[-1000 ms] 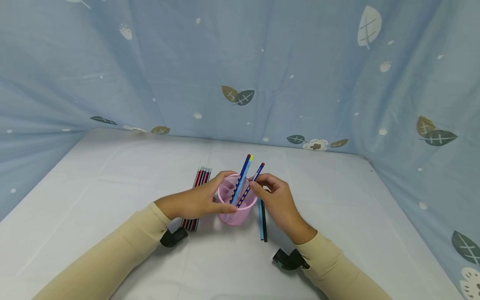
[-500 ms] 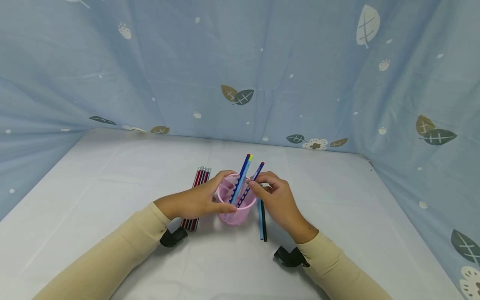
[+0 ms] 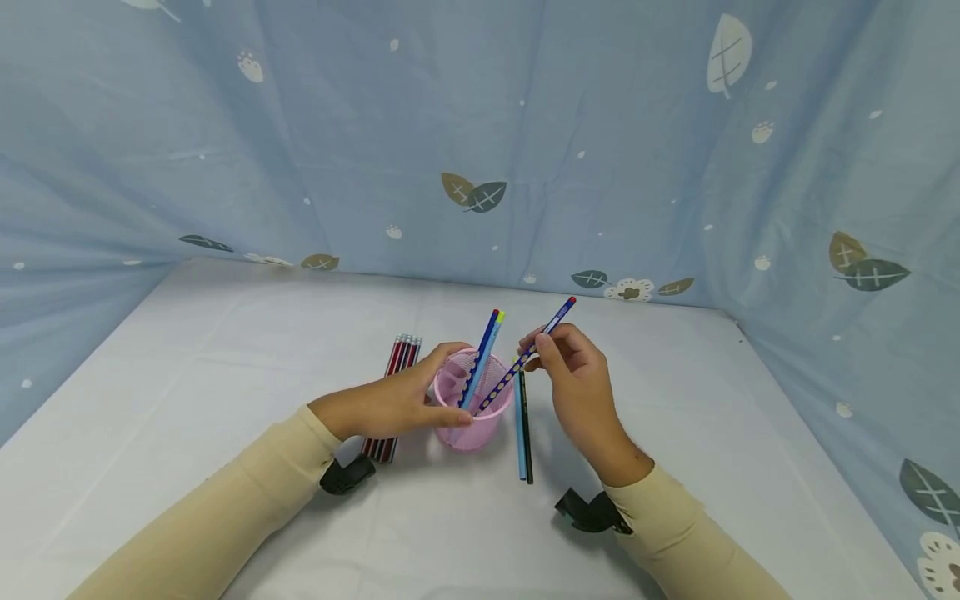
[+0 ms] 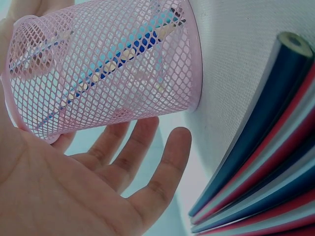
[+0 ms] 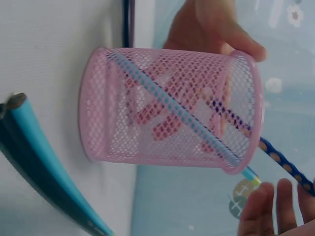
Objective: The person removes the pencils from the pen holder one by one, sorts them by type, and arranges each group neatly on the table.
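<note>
My left hand (image 3: 397, 404) grips the upper part of a pink mesh pen holder (image 3: 474, 437), which stands upright on the table. Between thumb and fingers, my right hand (image 3: 583, 387) pinches a dark blue pencil (image 3: 558, 317) with pale dots and a red end. That pencil slants over the rim; its lower end is still inside the holder, as the right wrist view shows at the dotted shaft (image 5: 280, 160). A second dark blue pencil (image 3: 491, 325) and a light blue pencil (image 3: 491, 342) with a yellow end lean together in the holder.
Left of the holder lies a bundle of red and black striped pencils (image 3: 403, 354), partly under my left hand. To its right, a light blue pencil (image 3: 521, 442) and a black pencil (image 3: 528, 450) lie side by side on the white table (image 3: 300, 333). A blue curtain (image 3: 337, 108) hangs behind.
My right hand has moved up and to the right, drawing the dotted pencil higher and tilting it further right. The left hand and the pen holder have stayed in place.
</note>
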Available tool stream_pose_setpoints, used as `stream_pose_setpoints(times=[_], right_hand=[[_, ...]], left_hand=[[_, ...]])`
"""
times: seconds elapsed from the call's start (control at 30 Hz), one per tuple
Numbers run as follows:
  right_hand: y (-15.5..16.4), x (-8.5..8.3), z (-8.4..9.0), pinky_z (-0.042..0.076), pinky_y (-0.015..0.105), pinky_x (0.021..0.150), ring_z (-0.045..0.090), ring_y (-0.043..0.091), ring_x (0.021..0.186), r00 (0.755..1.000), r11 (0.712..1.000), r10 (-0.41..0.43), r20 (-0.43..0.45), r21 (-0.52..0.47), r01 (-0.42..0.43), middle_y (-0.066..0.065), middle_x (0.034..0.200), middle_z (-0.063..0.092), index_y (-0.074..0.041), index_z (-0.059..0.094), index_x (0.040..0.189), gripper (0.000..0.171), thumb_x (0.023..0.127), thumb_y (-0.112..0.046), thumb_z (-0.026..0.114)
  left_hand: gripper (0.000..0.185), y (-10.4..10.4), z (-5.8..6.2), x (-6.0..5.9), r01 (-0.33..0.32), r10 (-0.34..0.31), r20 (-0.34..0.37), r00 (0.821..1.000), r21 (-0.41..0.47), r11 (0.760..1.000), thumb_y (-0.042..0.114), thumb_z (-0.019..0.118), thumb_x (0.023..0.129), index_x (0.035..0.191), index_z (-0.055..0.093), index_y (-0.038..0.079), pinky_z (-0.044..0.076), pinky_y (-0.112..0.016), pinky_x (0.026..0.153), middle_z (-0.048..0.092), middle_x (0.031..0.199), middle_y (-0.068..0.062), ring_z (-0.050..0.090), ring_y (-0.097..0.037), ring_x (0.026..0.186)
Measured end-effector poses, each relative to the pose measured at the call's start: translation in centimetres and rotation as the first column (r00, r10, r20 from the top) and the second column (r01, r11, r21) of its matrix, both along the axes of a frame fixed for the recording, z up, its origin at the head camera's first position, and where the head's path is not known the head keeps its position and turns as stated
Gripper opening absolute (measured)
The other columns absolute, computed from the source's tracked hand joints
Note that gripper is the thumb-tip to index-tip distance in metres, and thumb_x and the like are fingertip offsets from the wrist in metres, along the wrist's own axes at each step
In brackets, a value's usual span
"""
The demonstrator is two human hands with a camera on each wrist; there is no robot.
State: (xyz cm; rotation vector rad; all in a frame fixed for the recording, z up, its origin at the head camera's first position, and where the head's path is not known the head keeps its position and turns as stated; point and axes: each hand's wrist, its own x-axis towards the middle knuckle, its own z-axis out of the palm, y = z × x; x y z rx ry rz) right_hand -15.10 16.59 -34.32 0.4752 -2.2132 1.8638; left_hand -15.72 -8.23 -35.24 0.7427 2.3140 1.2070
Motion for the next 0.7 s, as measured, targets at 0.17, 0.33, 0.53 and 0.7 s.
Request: stream_pose_setpoints(times=[0.17,0.33,0.53,0.7], right_hand=[[0.3,0.1,0.3,0.061,0.03,0.077,0.072,0.02,0.088,0.998,0.986,0.036,-0.056,-0.16,-0.044,0.01,0.101,0.065,-0.001,0.05,0.114,0.025,0.108,-0.024,0.045],[0.5,0.3,0.6,0.062,0.033,0.071,0.075,0.021,0.081,0.998,0.971,0.032,-0.045,-0.237,-0.042,0.007,0.095,0.068,-0.009,0.045,0.118,0.026,0.108,-0.033,0.041],[0.8,0.2,0.9,0.061,0.031,0.064,0.074,0.02,0.074,0.999,0.949,0.022,-0.025,-0.314,-0.029,0.005,0.086,0.067,-0.012,0.04,0.122,0.029,0.108,-0.037,0.038],[1.1,-0.4,0.8,0.058,0.026,0.06,0.07,0.018,0.068,0.998,0.931,0.03,0.047,-0.365,-0.011,0.004,0.081,0.064,-0.015,0.042,0.12,0.025,0.109,-0.037,0.036]], left_hand=[[0.093,-0.1,0.0,0.1,-0.01,0.01,-0.001,1.0,-0.021,1.0,0.055,0.071,0.088,0.156,0.01,0.036,0.049,-0.046,0.101,0.044,0.145,-0.005,0.065,-0.019,0.107],[0.092,-0.1,0.0,0.0,-0.017,0.017,-0.002,1.0,-0.025,1.0,0.056,0.071,0.087,0.155,0.011,0.04,0.049,-0.048,0.103,0.043,0.145,-0.003,0.062,-0.021,0.113],[0.09,-0.1,0.0,0.0,-0.018,0.018,-0.006,1.0,-0.022,1.0,0.055,0.072,0.087,0.153,0.011,0.044,0.05,-0.047,0.102,0.043,0.146,-0.002,0.06,-0.023,0.118],[0.09,-0.1,0.0,0.0,-0.016,0.016,0.005,1.0,-0.019,1.0,0.055,0.072,0.087,0.153,0.012,0.042,0.051,-0.046,0.1,0.042,0.146,-0.002,0.059,-0.024,0.119]])
